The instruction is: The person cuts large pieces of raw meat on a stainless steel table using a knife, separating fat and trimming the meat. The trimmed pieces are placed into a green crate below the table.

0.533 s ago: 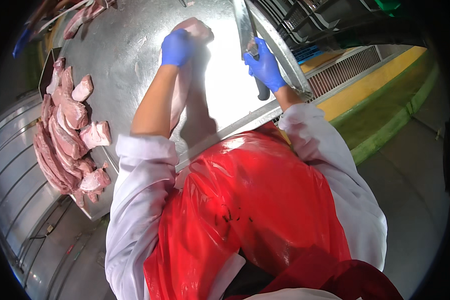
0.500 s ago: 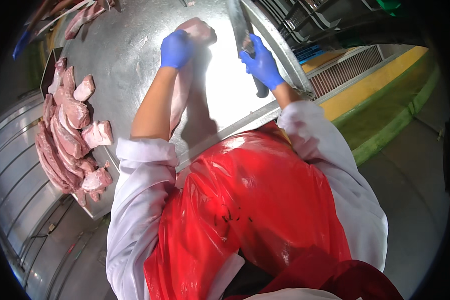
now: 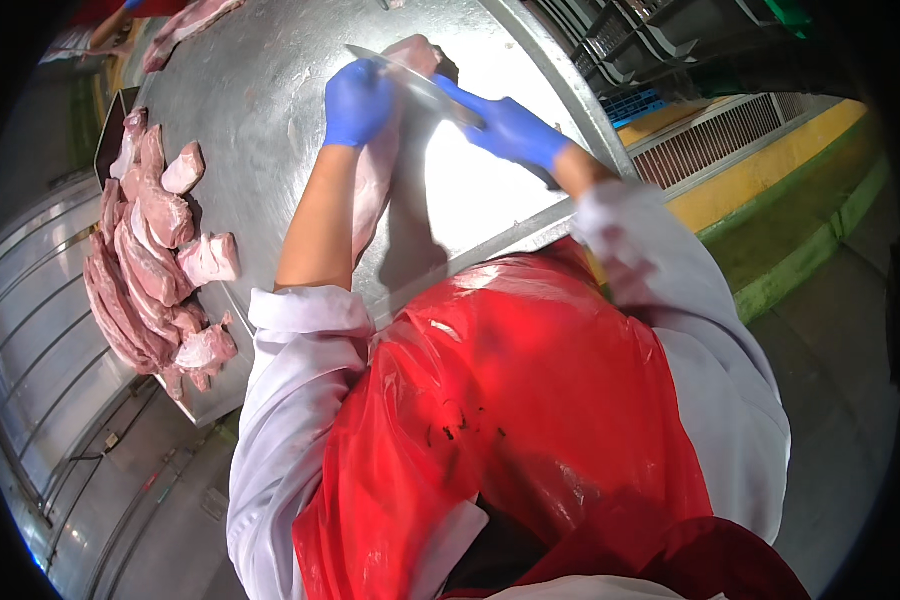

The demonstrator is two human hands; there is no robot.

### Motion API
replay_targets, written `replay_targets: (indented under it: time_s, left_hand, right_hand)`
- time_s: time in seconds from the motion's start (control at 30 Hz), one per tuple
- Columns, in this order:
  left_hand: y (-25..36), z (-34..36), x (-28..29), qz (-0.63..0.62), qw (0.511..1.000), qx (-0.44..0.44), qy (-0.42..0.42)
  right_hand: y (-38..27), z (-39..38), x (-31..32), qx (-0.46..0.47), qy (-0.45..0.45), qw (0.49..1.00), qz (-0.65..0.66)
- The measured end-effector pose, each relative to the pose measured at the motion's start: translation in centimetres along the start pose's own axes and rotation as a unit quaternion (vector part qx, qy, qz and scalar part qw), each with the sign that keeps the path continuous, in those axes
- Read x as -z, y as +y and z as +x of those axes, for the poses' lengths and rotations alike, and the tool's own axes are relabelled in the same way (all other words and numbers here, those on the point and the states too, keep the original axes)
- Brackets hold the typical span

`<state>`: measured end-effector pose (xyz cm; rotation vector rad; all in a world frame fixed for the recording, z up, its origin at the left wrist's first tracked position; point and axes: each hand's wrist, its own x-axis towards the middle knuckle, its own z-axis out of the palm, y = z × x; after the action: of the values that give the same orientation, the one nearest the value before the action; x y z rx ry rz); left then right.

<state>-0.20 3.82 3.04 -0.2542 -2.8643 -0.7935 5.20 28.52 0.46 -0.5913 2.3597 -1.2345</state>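
Observation:
A long pale-pink strip of meat (image 3: 374, 190) lies on the metal table (image 3: 270, 120), running from its far part toward my body. My left hand (image 3: 359, 103), in a blue glove, is closed around the strip near its far end. In my right hand (image 3: 510, 128), also blue-gloved, is a knife (image 3: 422, 87). Its blade slants across the meat just beyond and beside my left hand, pointing to the far left. Whether the edge has entered the meat cannot be made out. The knife's handle is mostly hidden by my fingers.
Several cut meat pieces (image 3: 155, 260) are piled on the table's left side. Another meat strip (image 3: 185, 30) lies at the far left, near a co-worker's arm (image 3: 110, 25). A raised metal rim (image 3: 570, 80) borders the right, with dark crates (image 3: 670, 50) beyond it.
My right hand has brought the knife from the table's right edge leftward, over the meat's far end. The left hand keeps its grip on the meat. The co-worker's arm at far left has shifted.

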Motion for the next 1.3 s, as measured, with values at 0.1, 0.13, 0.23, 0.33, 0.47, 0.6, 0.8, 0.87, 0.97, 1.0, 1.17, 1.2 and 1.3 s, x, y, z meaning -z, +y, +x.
replay_targets:
  time_s: [0.1, 0.13, 0.23, 0.33, 0.47, 0.6, 0.8, 0.87, 0.97, 1.0, 1.17, 1.2, 1.3]
  left_hand:
    - [-0.7, 0.5, -0.3, -0.037, 0.999, 0.002, 0.016]
    - [-1.5, 0.4, 0.1, -0.045, 0.998, 0.015, 0.031]
    - [-3.2, 0.1, 1.8, -0.094, 0.986, 0.13, 0.037]
    - [-3.2, 0.5, 2.5, -0.185, 0.975, 0.117, 0.042]
    - [-1.7, 3.0, 4.6, -0.241, 0.967, 0.069, 0.048]
    - [-3.5, 2.2, 6.8, -0.226, 0.97, 0.084, 0.026]
    - [-1.8, 2.5, 8.5, -0.23, 0.972, 0.052, -0.004]
    - [2.1, 2.6, 10.5, -0.168, 0.983, 0.066, 0.027]
    - [0.9, 2.3, 12.3, -0.163, 0.982, 0.061, 0.068]
    - [0.5, 2.2, 12.3, -0.17, 0.981, 0.051, 0.075]
    - [3.9, 3.0, 14.6, -0.156, 0.984, 0.026, 0.082]
    - [4.1, 2.8, 15.1, -0.162, 0.982, 0.017, 0.092]
    - [3.6, 1.7, 17.7, -0.127, 0.988, 0.026, 0.087]
  right_hand:
    - [-0.5, 6.0, -0.4, 0.026, 0.029, 0.999, 0.03]
    - [-1.0, 5.6, 0.1, 0.008, -0.021, 0.999, 0.033]
    - [1.2, 0.9, 2.8, 0.024, -0.131, 0.987, 0.085]
    - [-1.2, 2.0, 2.4, -0.062, -0.152, 0.978, 0.126]
    - [-3.6, 8.3, -0.3, -0.026, -0.132, 0.987, 0.089]
    - [-1.4, 3.9, 2.5, -0.011, -0.217, 0.975, 0.043]
    - [-3.5, 9.1, -2.1, -0.031, -0.202, 0.976, 0.076]
    - [-3.4, 7.8, -2.1, 0.001, -0.194, 0.979, 0.057]
    - [0.2, 4.0, -0.2, 0.055, -0.233, 0.97, 0.027]
    - [1.1, 3.2, -0.2, 0.064, -0.258, 0.96, 0.091]
    - [-4.3, 7.6, -5.2, 0.068, -0.208, 0.974, 0.05]
    - [-4.2, 7.1, -5.0, 0.043, -0.234, 0.97, 0.051]
    - [-4.0, 0.7, -2.5, -0.006, -0.276, 0.957, 0.088]
